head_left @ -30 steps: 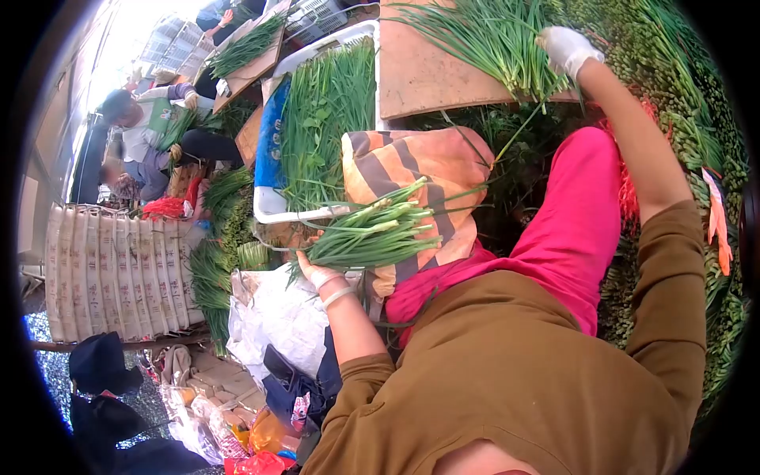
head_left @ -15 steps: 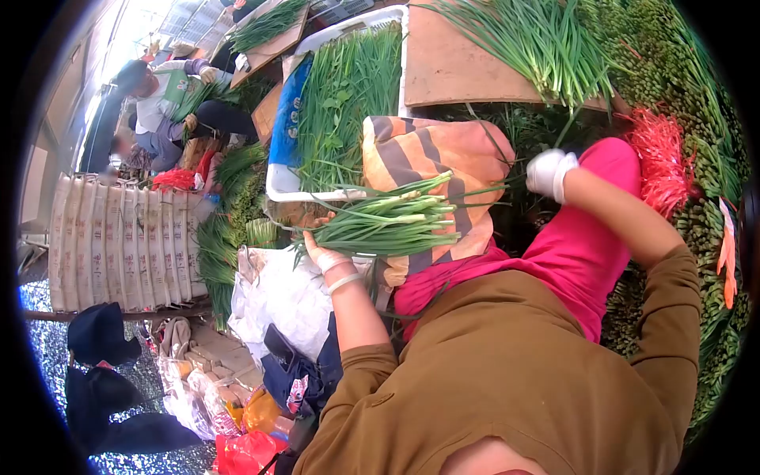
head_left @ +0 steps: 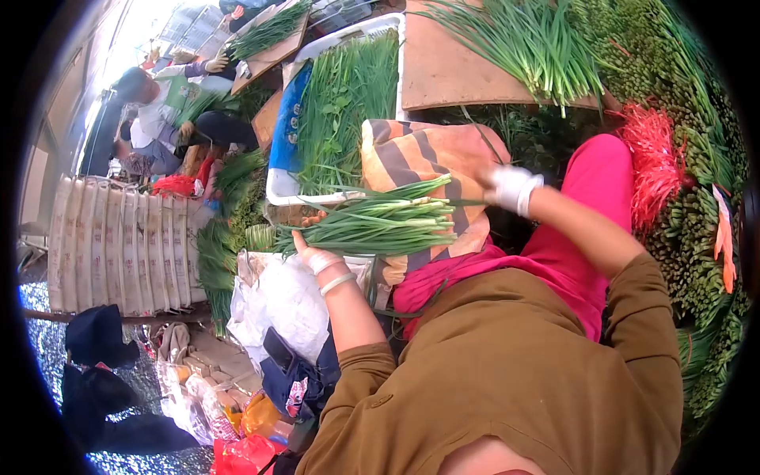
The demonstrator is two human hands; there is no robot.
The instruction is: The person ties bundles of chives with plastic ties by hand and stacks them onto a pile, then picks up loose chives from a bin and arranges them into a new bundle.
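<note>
My left hand (head_left: 313,253), with a white wrap over the palm, is closed around a bunch of green chives (head_left: 380,222). The bunch lies sideways above my lap, its pale stem ends toward the right. Just right of those ends is my right hand (head_left: 511,188) in a white glove, its fingers smeared by motion. It passes over an orange and grey striped cloth (head_left: 400,150) draped across my knee. I cannot make out whether anything is in it. A white crate (head_left: 402,71) of loose chives stands beyond the cloth.
More chives (head_left: 546,59) lie on a brown board (head_left: 439,75) ahead. Red plastic strips (head_left: 651,170) hang at the right before stacked bundles (head_left: 673,95). White plastic (head_left: 281,297) and a stack of pale crates (head_left: 119,245) are left. A co-worker (head_left: 162,111) sits at upper left.
My right hand has swung left, from beside my knee to over the striped cloth near the bunch. The left hand keeps the chives, shifted slightly left. The co-worker's raised hand has moved up.
</note>
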